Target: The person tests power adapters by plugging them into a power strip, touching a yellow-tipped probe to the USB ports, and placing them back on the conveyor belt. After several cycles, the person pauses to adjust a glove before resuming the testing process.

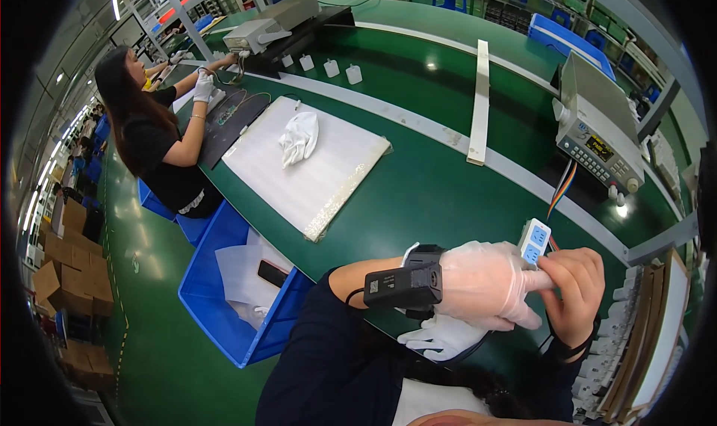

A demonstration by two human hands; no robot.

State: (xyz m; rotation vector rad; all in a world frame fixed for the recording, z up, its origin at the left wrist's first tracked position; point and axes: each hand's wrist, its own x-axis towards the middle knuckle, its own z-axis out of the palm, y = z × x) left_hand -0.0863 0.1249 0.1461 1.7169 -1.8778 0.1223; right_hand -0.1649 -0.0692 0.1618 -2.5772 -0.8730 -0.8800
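Note:
My left hand (482, 282) wears a thin whitish see-through glove, and a black box-shaped device (403, 285) is strapped at its wrist. Its fingers are stretched toward the right, the thumb apart, with nothing held. My right hand (573, 288) is bare and pinches the tip of one gloved finger of the left. Just beyond the fingers stands a white power socket block (535, 241) with light blue outlet faces, partly covered by my left hand. Below the left hand lies a white cloth glove (441, 338) at the bench's near edge.
A white foam sheet (287, 190) bears a crumpled white glove (299, 137). Left of the bench is a blue bin (224, 325) with a phone (273, 273). At right sit a bench instrument (597, 138) and stacked boards (650, 336). A co-worker (160, 134) works farther left.

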